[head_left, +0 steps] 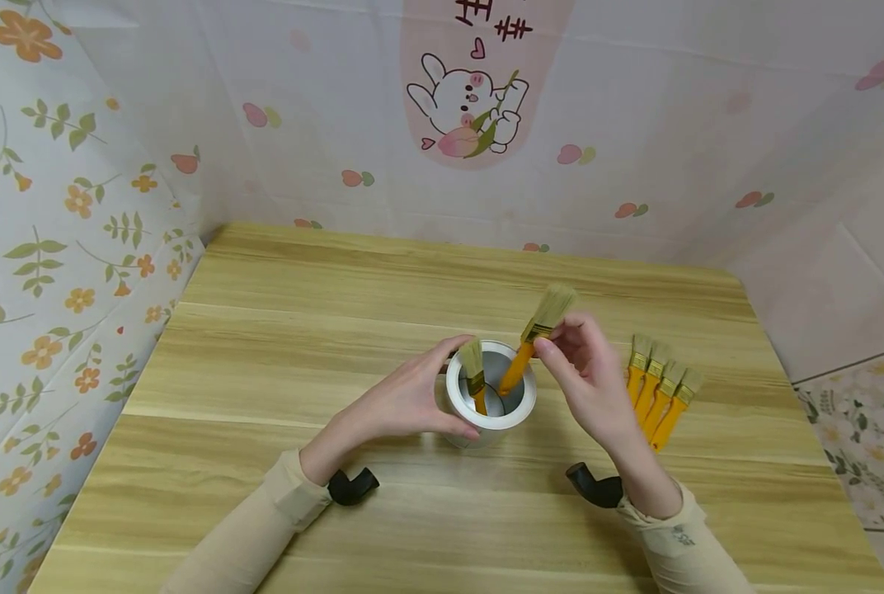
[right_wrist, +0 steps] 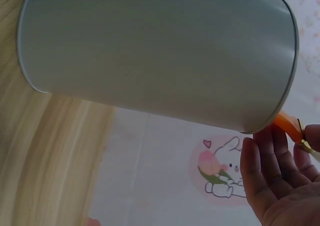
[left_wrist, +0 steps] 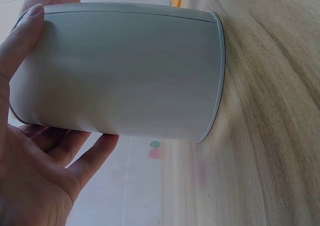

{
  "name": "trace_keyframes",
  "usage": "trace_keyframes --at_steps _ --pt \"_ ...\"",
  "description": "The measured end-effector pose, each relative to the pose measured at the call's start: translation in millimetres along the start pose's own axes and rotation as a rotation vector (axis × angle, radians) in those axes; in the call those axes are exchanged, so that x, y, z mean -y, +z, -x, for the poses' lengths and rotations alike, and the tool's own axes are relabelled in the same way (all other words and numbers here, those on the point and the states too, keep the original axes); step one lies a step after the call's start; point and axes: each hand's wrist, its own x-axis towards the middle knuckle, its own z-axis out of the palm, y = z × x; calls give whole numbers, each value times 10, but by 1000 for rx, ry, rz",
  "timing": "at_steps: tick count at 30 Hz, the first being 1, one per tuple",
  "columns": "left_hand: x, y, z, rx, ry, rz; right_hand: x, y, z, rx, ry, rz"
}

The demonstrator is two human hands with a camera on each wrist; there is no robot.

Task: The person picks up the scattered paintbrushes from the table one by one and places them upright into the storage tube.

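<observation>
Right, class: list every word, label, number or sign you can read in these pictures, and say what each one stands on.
Dark red characters at the top of the pink rabbit panel on the back wall: cut off by the frame edge, not readable.
Small dark mark on the right sleeve: too small to read.
White cup, brushes, table: no text.

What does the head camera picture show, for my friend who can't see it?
A right hand lowers an orange-handled paintbrush into a white cup that a left hand steadies on a wooden table. One brush already stands inside, and four more lie to the right.
</observation>
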Motion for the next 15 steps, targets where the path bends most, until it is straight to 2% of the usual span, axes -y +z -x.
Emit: trace_keyframes --at_steps 5,15 --pt "3 -1 -3 0 1 -5 -28 37 22 22 13 102" --pt "4 -2 -6 4 2 11 -102 64 13 64 -16 153"
